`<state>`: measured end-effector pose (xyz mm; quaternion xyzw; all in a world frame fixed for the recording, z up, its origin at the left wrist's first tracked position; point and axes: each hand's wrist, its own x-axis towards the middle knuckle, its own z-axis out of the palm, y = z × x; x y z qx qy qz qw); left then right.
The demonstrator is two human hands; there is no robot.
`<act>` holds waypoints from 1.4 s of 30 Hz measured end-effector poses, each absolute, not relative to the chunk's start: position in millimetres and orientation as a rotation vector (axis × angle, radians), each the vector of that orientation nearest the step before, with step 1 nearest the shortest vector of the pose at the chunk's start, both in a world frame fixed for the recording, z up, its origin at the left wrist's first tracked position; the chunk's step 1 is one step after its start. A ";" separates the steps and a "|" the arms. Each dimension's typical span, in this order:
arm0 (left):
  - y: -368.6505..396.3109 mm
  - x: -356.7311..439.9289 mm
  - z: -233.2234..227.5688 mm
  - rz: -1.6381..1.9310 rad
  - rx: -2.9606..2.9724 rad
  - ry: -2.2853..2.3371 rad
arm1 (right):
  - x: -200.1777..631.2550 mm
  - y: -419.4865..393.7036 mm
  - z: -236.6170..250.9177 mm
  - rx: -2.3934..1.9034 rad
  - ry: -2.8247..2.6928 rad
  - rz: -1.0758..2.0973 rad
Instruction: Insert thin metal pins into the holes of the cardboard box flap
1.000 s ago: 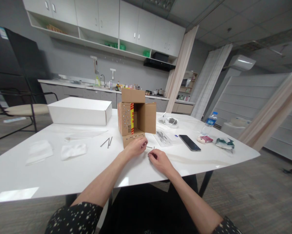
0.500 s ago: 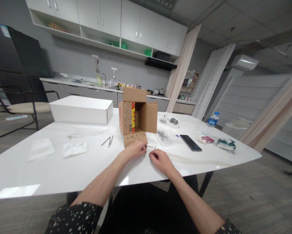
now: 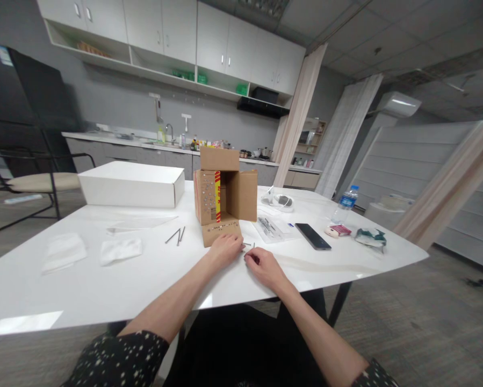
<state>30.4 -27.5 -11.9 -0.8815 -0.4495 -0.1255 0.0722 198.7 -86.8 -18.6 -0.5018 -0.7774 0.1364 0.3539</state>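
Observation:
My left hand point(image 3: 226, 250) is at the front flap of an open cardboard box point(image 3: 206, 196), its fingers curled together. Close by on the right, my right hand point(image 3: 266, 267) has thumb and fingertips pinched. Whatever either hand holds is too small or hidden to name. A thin dark nail-like piece point(image 3: 247, 244) shows between the two hands, just past the fingertips. Small shiny dots cover the box's left front panel, and a row of them runs along the lowered flap point(image 3: 221, 230). Three long nails point(image 3: 179, 235) lie on the white table left of the box.
A white box point(image 3: 130, 184) stands at the back left, with white cloths point(image 3: 121, 251) in front. To the right are a clear plastic pack point(image 3: 270, 228), a phone point(image 3: 312, 236), a pink packet point(image 3: 338, 230), a crumpled green-and-white packet point(image 3: 370, 239), a water bottle point(image 3: 347, 203) and a white cabled device point(image 3: 279, 201).
The whole view has shifted slightly. My left hand's fingers have turned a little and moved slightly over the nail-like piece. My right hand stays pinched in nearly the same place.

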 end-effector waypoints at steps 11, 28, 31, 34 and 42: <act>-27.3 21.7 -8.1 -0.370 -2.739 -1.337 | 198.8 -86.8 -18.6 -1.292 -2.005 0.356; -19.1 25.6 0.4 -0.827 -2.738 -1.290 | 198.1 -86.7 -18.5 -1.274 -2.006 0.353; -19.0 23.3 2.6 -0.893 -2.756 -1.215 | 198.4 -86.2 -18.7 -1.271 -2.005 0.355; -16.7 22.6 1.0 -0.951 -2.765 -1.131 | 198.5 -86.1 -18.6 -1.267 -2.006 0.345; -15.8 23.4 -2.5 -0.948 -2.690 -1.126 | 198.1 -86.8 -17.9 -1.276 -2.006 0.349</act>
